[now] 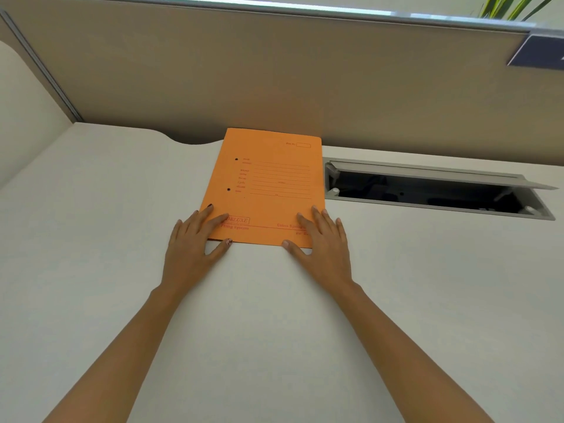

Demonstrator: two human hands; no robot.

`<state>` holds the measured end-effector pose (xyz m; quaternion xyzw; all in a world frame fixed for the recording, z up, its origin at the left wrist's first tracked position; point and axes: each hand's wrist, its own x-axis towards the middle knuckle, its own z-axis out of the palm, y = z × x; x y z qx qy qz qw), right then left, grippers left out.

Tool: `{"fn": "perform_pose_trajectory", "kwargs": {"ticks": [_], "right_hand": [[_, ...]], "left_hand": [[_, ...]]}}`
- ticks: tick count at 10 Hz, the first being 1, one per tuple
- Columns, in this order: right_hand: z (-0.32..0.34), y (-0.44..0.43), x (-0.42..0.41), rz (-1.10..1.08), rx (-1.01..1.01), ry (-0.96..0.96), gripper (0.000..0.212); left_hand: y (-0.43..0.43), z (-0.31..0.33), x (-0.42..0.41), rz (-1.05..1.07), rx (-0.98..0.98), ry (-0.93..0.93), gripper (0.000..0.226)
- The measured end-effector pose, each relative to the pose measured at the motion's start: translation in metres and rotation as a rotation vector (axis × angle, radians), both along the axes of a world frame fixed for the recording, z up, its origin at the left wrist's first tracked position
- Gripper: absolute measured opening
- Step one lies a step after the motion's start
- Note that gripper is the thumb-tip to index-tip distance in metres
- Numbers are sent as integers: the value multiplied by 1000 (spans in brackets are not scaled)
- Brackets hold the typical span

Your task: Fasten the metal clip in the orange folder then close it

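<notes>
The orange folder lies shut and flat on the white desk, its printed cover up, with two small holes near its left edge. The metal clip is hidden inside. My left hand rests flat with fingers spread on the folder's near left corner. My right hand lies flat, fingers apart, on the near right corner. Neither hand grips anything.
An open cable tray with a raised lid is sunk in the white desk just right of the folder. A beige partition wall stands right behind it. A plant shows at the top right.
</notes>
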<state>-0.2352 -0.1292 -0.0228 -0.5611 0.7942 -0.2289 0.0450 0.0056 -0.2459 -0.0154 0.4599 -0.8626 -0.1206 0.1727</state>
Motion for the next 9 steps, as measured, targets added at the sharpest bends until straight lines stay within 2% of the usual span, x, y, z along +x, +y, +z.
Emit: {"fn": "perform_pose_trajectory", "kwargs": {"ticks": [2, 3, 4, 7, 8, 9], "right_hand": [[1, 0, 1, 0, 6, -5, 70], [4, 1, 2, -11, -9, -48, 72], [9, 5, 4, -40, -17, -86, 71], [15, 30, 16, -127, -83, -143, 55], [25, 44, 20, -129, -139, -58, 55], [41, 48, 21, -152, -237, -10, 58]], "left_hand": [[0, -4, 1, 6, 5, -3, 53], [1, -1, 1, 9, 16, -14, 66], [6, 0, 2, 28, 33, 13, 68], [31, 3, -5, 178, 129, 8, 66], [52, 12, -11, 216, 159, 21, 70], [69, 24, -20, 248, 94, -16, 73]]}}
